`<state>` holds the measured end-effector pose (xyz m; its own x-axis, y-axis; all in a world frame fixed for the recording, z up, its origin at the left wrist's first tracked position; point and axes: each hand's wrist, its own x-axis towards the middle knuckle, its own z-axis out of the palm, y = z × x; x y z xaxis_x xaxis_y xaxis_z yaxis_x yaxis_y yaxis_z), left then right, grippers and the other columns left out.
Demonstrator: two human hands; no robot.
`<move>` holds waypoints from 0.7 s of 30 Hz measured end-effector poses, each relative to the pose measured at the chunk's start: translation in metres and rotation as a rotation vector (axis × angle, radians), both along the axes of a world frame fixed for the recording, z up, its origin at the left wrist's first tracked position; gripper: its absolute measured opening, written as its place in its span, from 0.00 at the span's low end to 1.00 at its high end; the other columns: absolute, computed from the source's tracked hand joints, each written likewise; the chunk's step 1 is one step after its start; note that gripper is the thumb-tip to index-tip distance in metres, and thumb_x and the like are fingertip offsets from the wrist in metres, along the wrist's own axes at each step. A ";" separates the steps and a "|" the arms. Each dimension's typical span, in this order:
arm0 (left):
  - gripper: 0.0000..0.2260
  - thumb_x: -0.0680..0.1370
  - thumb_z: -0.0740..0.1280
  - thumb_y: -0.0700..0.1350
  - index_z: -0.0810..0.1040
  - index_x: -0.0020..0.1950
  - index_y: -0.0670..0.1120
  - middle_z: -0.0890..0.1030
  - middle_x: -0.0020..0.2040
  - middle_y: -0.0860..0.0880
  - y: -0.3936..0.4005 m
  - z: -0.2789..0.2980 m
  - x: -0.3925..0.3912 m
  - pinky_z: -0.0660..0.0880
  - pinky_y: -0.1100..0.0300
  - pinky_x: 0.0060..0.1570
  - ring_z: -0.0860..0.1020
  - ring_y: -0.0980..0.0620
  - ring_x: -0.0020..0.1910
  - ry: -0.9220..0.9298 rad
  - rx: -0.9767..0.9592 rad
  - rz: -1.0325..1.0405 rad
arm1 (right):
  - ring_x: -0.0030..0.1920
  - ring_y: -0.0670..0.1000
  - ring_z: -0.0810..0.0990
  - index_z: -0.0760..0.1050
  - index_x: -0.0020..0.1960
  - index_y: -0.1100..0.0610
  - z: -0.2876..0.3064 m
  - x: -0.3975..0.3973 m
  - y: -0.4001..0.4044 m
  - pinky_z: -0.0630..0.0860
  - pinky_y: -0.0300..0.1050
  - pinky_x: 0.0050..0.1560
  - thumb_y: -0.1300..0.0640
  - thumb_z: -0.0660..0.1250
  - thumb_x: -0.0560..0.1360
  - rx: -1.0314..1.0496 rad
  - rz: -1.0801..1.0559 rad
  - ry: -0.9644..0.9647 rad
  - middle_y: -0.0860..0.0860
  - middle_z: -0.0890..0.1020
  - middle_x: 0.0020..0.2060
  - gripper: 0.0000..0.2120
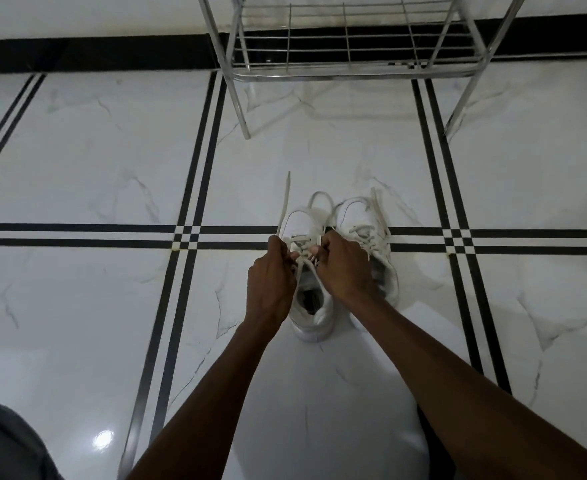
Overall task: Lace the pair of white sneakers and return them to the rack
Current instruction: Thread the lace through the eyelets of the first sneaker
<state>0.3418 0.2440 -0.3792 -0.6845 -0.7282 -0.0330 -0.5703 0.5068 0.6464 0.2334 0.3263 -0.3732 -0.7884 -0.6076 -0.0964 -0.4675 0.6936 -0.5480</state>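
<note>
Two white sneakers stand side by side on the floor, toes pointing away from me. The left sneaker (311,306) is between my hands, its opening showing. My left hand (272,275) is closed on one end of its white lace (284,206), which runs up and away past the toe. My right hand (342,266) pinches the other end, which loops over the toe. The right sneaker (361,220) sits partly behind my right wrist, its laces loose across the tongue.
A metal wire shoe rack (347,60) stands at the wall beyond the sneakers, its lower shelf bare. The floor is glossy white marble tile with black stripe lines (112,233). My grey-clad knee (4,445) shows at the bottom left.
</note>
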 end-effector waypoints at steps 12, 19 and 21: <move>0.15 0.81 0.69 0.52 0.80 0.55 0.40 0.86 0.51 0.43 -0.036 0.045 -0.005 0.79 0.44 0.59 0.83 0.41 0.56 0.339 0.676 0.089 | 0.42 0.50 0.87 0.79 0.44 0.55 0.031 -0.028 -0.006 0.82 0.43 0.37 0.58 0.70 0.78 -0.461 -0.150 -0.680 0.57 0.88 0.46 0.04; 0.11 0.81 0.69 0.49 0.86 0.53 0.44 0.88 0.49 0.50 -0.057 0.092 -0.015 0.78 0.60 0.58 0.84 0.55 0.54 0.407 0.454 -0.132 | 0.35 0.44 0.81 0.85 0.55 0.54 0.058 -0.028 -0.017 0.76 0.35 0.36 0.59 0.65 0.80 -0.167 0.332 -0.630 0.49 0.86 0.40 0.09; 0.11 0.82 0.69 0.49 0.87 0.53 0.43 0.88 0.49 0.49 -0.056 0.093 -0.016 0.78 0.62 0.55 0.85 0.55 0.53 0.383 0.462 -0.155 | 0.39 0.47 0.80 0.84 0.50 0.50 0.069 -0.031 -0.017 0.78 0.41 0.41 0.50 0.66 0.80 -0.073 0.476 -0.697 0.47 0.85 0.39 0.08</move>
